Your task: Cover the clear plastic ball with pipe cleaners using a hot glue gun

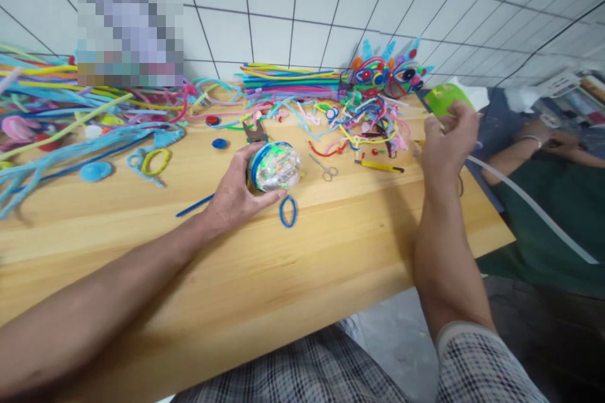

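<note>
My left hand (236, 189) is closed around a round ball wrapped in clear, shiny plastic (278, 169), with a blue fuzzy band around its left side. A small blue pipe-cleaner loop (288, 211) lies just below the ball, and a straight blue pipe cleaner (195, 205) pokes out from behind my left hand. Pliers (256, 132) lie behind the ball; small scissors (325, 169) rest to its right. Over the table's right end, my right hand (449, 138) has its fingers curled against a bright green patterned piece (444, 99), which it appears to grip.
A yellow craft knife (380, 167) and a heap of pipe-cleaner scraps (373, 126) lie mid-right. Bundled pipe cleaners (290, 82) and two colourful fuzzy masks (387, 75) stand by the tiled wall. More pipe cleaners (85, 132) cover the left. Another person's hands (551, 138) are at right.
</note>
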A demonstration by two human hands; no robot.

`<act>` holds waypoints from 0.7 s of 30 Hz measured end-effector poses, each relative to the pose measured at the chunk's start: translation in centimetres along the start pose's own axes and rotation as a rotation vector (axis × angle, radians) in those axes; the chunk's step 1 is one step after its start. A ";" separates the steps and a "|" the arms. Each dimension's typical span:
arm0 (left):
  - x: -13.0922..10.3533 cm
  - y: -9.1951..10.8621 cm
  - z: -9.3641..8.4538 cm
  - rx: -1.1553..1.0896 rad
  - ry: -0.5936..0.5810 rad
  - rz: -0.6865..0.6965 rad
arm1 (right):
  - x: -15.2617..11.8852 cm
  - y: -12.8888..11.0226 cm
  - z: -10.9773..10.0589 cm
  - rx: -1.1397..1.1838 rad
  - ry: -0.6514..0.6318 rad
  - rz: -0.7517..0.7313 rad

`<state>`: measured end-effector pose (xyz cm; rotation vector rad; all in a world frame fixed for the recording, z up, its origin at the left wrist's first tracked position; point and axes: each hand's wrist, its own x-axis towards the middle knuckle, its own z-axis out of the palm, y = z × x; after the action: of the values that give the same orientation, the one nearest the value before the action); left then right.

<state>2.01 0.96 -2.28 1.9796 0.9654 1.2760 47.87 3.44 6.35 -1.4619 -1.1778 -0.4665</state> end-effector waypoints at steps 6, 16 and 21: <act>0.2 0.3 -0.5 0.016 -0.050 0.045 | -4.2 -4.1 1.2 0.094 -0.277 -0.060; 0.3 0.0 -0.2 0.029 -0.087 0.040 | -7.4 -8.7 2.9 0.349 -0.582 0.006; 0.8 -0.1 -0.1 0.070 -0.004 -0.018 | -7.8 -10.8 2.7 0.324 -0.731 0.015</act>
<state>2.08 1.65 -1.93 2.0216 1.0362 1.2434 34.52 1.22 4.70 -1.3834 -1.7122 0.3016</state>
